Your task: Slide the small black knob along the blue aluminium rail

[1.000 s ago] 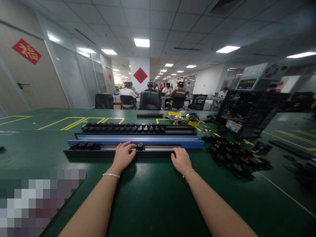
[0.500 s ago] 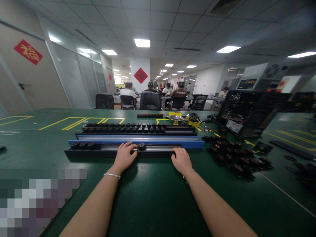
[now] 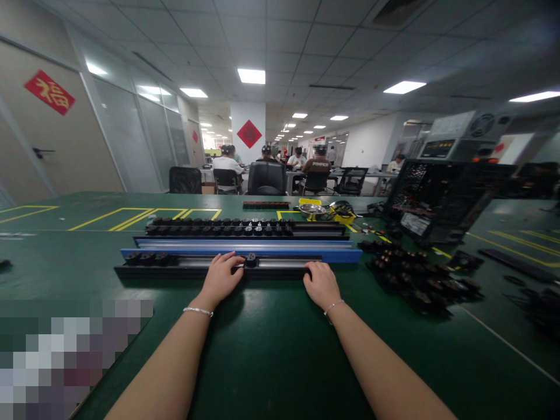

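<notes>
A long black rail [image 3: 271, 272] with a silvery channel lies crosswise before me. My left hand [image 3: 224, 274] is closed over its near wall, fingers reaching into the channel and thumb in front. Just right of those fingertips sits a small round black part [image 3: 251, 260] in the channel; whether they touch it I cannot tell. Several similar black parts [image 3: 147, 258] stand at the rail's left end. Farther right, my right hand [image 3: 321, 283] has its fingers curled over the rail's near edge; the fingertips are partly hidden.
Behind lie a blue rail [image 3: 341, 255] and a black rack [image 3: 319, 229] with a row of black parts. To the right are a heap of black parts [image 3: 411, 274] and an open computer case [image 3: 441, 204]. A metal bowl [image 3: 311, 209] sits farther back. People sit beyond the table.
</notes>
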Demonstrator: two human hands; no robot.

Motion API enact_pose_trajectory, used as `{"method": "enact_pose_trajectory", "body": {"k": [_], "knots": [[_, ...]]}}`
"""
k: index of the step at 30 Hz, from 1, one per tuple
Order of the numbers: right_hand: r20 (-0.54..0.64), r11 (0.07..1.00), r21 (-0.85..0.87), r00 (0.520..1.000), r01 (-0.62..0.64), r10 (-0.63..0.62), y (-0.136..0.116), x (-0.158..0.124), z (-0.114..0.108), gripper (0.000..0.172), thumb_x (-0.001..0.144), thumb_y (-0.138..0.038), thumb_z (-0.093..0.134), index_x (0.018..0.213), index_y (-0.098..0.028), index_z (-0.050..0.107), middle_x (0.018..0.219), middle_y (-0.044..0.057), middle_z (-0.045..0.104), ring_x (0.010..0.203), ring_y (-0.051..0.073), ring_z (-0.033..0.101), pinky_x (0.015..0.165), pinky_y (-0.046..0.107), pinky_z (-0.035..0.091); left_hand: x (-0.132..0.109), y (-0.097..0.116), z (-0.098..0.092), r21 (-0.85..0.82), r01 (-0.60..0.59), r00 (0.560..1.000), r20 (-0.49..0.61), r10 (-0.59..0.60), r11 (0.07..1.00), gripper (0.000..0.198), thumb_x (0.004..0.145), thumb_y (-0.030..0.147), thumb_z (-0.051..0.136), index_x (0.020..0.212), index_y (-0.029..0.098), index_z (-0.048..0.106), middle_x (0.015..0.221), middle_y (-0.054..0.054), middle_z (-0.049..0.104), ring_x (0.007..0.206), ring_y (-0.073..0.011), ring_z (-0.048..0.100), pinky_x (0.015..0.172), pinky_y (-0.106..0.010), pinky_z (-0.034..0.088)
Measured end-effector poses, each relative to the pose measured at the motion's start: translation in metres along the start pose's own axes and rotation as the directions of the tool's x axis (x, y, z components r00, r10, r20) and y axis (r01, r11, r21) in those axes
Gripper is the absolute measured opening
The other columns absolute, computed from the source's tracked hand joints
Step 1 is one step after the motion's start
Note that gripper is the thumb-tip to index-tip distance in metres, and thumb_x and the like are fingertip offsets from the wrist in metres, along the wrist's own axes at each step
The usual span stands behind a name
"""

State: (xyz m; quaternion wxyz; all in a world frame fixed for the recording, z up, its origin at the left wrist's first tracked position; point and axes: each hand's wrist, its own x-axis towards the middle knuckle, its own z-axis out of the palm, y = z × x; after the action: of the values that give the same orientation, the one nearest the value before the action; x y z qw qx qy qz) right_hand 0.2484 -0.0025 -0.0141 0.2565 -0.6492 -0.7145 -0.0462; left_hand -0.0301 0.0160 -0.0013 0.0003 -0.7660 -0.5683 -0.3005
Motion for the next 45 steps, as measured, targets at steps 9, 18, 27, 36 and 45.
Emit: {"method": "enact_pose_trajectory", "body": {"k": [9, 18, 27, 36, 45], "knots": [[0.004, 1.0, -0.003, 1.0, 0.0, 0.0, 0.0, 0.0, 0.0, 0.022, 0.08, -0.02, 0.042, 0.094, -0.02, 0.06, 0.096, 0.006, 0.062, 0.097, 0.019, 0.047, 0.086, 0.03, 0.033, 0.0, 0.001, -0.001, -0.02, -0.011, 1.0, 0.006, 0.012, 1.0, 0.027, 0.078, 0.03, 0.044, 0.096, 0.025, 0.064, 0.107, -0.001, 0.067, 0.12, -0.0191, 0.047, 0.109, -0.043, 0.022], [-0.001, 1.0, -0.011, 1.0, 0.009, -0.009, 0.001, 0.0, 0.0, 0.022, 0.08, -0.021, 0.043, 0.094, -0.02, 0.06, 0.097, 0.006, 0.062, 0.098, 0.02, 0.048, 0.086, 0.03, 0.033, 0.0, 0.003, 0.001, -0.03, -0.03, 0.999, 0.021, 0.031, 0.999, 0.028, 0.076, 0.03, 0.047, 0.098, 0.026, 0.064, 0.111, -0.002, 0.065, 0.119, -0.0201, 0.047, 0.108, -0.045, 0.024], [-0.001, 1.0, 0.006, 1.0, -0.003, 0.003, -0.001, -0.001, 0.0, 0.023, 0.08, -0.022, 0.044, 0.097, -0.021, 0.06, 0.099, 0.006, 0.062, 0.101, 0.02, 0.046, 0.088, 0.031, 0.032, -0.001, 0.005, 0.002, -0.008, -0.06, 0.998, 0.025, 0.06, 0.998, 0.031, 0.076, 0.03, 0.047, 0.102, 0.025, 0.063, 0.113, -0.003, 0.064, 0.12, -0.0206, 0.046, 0.108, -0.044, 0.024], [-0.007, 1.0, 0.016, 1.0, -0.003, 0.003, 0.0, -0.001, 0.002, 0.023, 0.08, -0.023, 0.044, 0.097, -0.021, 0.059, 0.101, 0.006, 0.061, 0.102, 0.02, 0.046, 0.089, 0.031, 0.032, -0.001, 0.01, 0.003, 0.023, -0.097, 0.994, 0.056, 0.096, 0.995, 0.035, 0.076, 0.032, 0.047, 0.107, 0.025, 0.061, 0.117, -0.005, 0.061, 0.12, -0.0215, 0.045, 0.108, -0.045, 0.024], [-0.002, 1.0, 0.007, 1.0, -0.004, 0.004, -0.002, -0.001, 0.0, 0.024, 0.08, -0.023, 0.044, 0.098, -0.02, 0.06, 0.101, 0.006, 0.061, 0.101, 0.02, 0.046, 0.088, 0.031, 0.032, -0.001, 0.012, 0.004, 0.045, -0.119, 0.99, 0.076, 0.115, 0.992, 0.036, 0.076, 0.03, 0.048, 0.11, 0.024, 0.059, 0.119, -0.005, 0.06, 0.12, -0.0218, 0.045, 0.107, -0.045, 0.025]]}}
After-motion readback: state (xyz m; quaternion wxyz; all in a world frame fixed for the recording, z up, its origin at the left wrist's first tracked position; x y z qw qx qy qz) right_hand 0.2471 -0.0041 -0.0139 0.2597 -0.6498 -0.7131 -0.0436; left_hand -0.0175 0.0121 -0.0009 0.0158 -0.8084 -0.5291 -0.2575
